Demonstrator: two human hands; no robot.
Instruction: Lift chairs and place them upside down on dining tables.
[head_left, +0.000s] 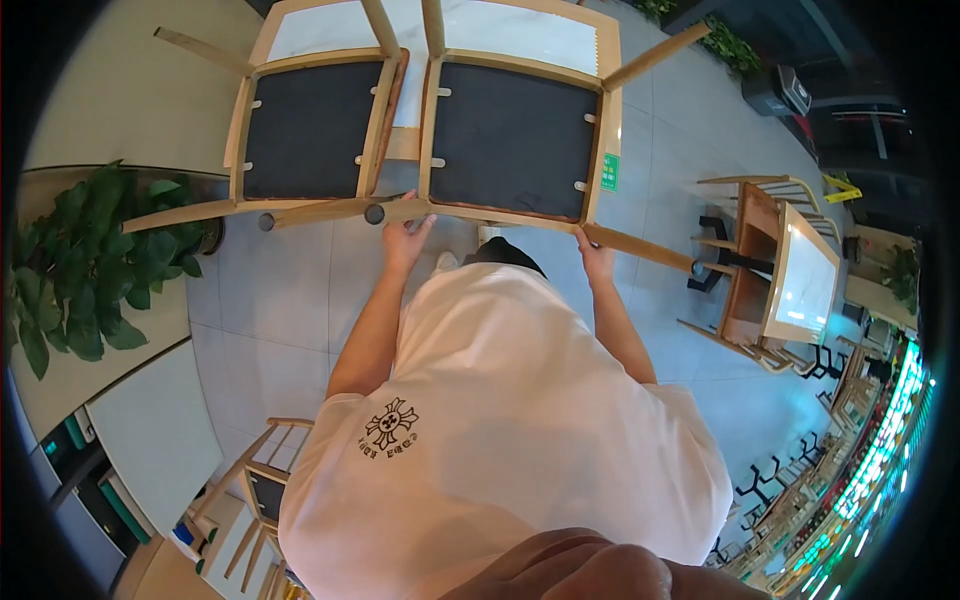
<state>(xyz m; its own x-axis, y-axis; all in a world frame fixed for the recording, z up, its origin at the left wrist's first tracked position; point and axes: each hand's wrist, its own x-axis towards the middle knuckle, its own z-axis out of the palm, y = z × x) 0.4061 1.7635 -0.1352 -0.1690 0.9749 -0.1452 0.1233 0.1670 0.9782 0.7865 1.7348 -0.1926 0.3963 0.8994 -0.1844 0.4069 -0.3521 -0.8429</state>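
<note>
Two wooden chairs rest upside down at the top of the view, their dark seat undersides up, on a table with a white marbled top (525, 34) and a wooden edge. My left hand (407, 236) is at the near left corner of the right-hand chair (514, 139), its thumb and fingers around the frame beside the leg. At that chair's near right corner, my right hand (594, 255) grips the wood by the leg, its fingers partly hidden. The left-hand chair (311, 131) lies close beside it, and its near right leg reaches toward my left hand.
A leafy potted plant (97, 262) stands at the left. Another table (802, 277) with chairs is at the right, and a black bin (776, 90) stands at the upper right. Behind me on the left is an upside-down chair (266, 491). Grey floor tiles (270, 277) surround my feet.
</note>
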